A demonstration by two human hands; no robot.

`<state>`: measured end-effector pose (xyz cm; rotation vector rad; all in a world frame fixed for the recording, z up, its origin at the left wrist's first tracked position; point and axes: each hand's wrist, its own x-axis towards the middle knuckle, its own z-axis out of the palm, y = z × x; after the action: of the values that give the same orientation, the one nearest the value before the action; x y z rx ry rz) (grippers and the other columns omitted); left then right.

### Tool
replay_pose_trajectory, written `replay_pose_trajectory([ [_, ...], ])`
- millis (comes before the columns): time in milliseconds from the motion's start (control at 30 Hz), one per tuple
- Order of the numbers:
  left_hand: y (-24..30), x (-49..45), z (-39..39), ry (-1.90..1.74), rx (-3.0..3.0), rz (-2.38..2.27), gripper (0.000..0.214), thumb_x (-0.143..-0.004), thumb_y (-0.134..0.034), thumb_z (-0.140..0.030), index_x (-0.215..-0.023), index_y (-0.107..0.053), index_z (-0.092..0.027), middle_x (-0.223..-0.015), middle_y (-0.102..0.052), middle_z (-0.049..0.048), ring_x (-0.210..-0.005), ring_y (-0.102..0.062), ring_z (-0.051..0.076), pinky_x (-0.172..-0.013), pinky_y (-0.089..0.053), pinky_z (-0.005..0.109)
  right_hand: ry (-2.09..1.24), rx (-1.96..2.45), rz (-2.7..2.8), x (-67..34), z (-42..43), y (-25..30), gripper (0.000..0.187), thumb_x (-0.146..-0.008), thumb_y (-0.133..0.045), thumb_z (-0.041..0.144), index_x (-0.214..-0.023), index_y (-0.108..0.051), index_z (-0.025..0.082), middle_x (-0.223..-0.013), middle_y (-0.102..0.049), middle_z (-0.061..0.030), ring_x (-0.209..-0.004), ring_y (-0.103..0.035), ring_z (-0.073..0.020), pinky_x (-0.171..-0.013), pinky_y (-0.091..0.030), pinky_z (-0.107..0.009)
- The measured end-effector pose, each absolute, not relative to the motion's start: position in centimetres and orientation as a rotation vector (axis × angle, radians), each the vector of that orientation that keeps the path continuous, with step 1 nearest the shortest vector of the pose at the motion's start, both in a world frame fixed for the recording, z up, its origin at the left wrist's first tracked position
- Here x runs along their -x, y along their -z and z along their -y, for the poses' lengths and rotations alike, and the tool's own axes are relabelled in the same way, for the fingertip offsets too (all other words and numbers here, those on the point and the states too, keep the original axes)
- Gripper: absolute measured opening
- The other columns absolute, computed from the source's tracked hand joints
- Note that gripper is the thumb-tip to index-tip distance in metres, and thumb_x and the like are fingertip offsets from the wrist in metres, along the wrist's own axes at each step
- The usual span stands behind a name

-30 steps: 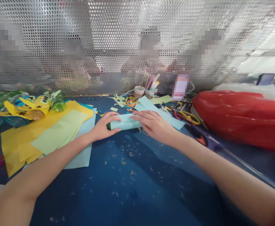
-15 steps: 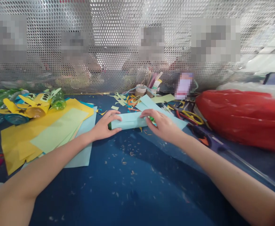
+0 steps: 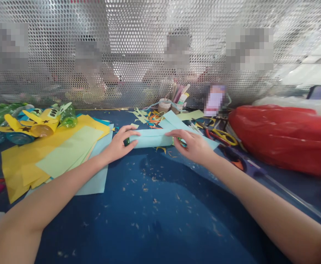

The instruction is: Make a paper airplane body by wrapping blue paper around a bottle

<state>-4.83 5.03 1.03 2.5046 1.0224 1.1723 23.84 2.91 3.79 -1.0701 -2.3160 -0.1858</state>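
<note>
A light blue paper sheet point(image 3: 152, 139) is wrapped around a green plastic bottle point(image 3: 126, 141), lying sideways over the table. Only bits of green show at the two ends of the roll. My left hand point(image 3: 121, 143) grips the left end, thumb below and fingers on top. At the right end my right hand point(image 3: 189, 145) is curled, its fingertips on the upper edge of the paper near the seam. Behind the roll lies another piece of light blue paper point(image 3: 174, 119), among coloured paper scraps point(image 3: 152, 119).
Yellow and green paper sheets point(image 3: 69, 152) lie left, near decorated bottles point(image 3: 43, 123). Cups of sticks point(image 3: 164, 105) stand against the perforated metal panel point(image 3: 133, 47). Scissors point(image 3: 223, 136), a glue gun point(image 3: 248, 165) and a red plastic bag point(image 3: 281, 137) are right. People are behind the panel.
The paper roll has turned slightly in my hands, and its seam now sits higher. My right fingers have straightened a little along the paper's upper edge.
</note>
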Motion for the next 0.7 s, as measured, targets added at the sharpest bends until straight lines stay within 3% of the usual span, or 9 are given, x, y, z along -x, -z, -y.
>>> replay_pose_trajectory([
  [167, -1.0, 4.73, -5.07, -1.216, -2.48, -1.02, 0.018, -0.089, -0.055, -0.024, -0.106, -0.055, -0.025, -0.119, -0.055, 0.0068, -0.117, -0.052, 0.02, -0.103, -0.042, 0.045, 0.146, 1.103, 2.304, -23.59, -2.85, -3.8, 0.025, -0.093, -0.039, 0.023, -0.111, -0.056, 0.021, -0.104, -0.07, -0.01, -0.096, -0.067, -0.0229, -0.082, -0.054, -0.042],
  [333, -0.87, 4.72, -5.31, -1.324, -2.463, -1.051, 0.012, -0.086, -0.059, -0.023, -0.094, -0.051, -0.023, -0.114, -0.059, 0.0058, -0.112, -0.056, 0.02, -0.099, -0.044, 0.043, 0.183, 1.077, 2.311, -23.32, -2.82, -3.82, 0.024, -0.093, -0.04, 0.021, -0.109, -0.057, 0.019, -0.101, -0.07, -0.0105, -0.094, -0.067, -0.0234, -0.081, -0.054, -0.042],
  [700, -0.34, 4.74, -5.52, -1.361, -2.298, -1.061, 0.018, -0.084, -0.062, -0.025, -0.085, -0.044, -0.022, -0.112, -0.06, 0.0069, -0.109, -0.058, 0.019, -0.095, -0.047, 0.04, 0.197, 1.076, 2.341, -23.51, -2.97, -3.81, 0.027, -0.094, -0.039, 0.022, -0.114, -0.056, 0.021, -0.103, -0.068, -0.01, -0.096, -0.065, -0.0237, -0.083, -0.052, -0.041],
])
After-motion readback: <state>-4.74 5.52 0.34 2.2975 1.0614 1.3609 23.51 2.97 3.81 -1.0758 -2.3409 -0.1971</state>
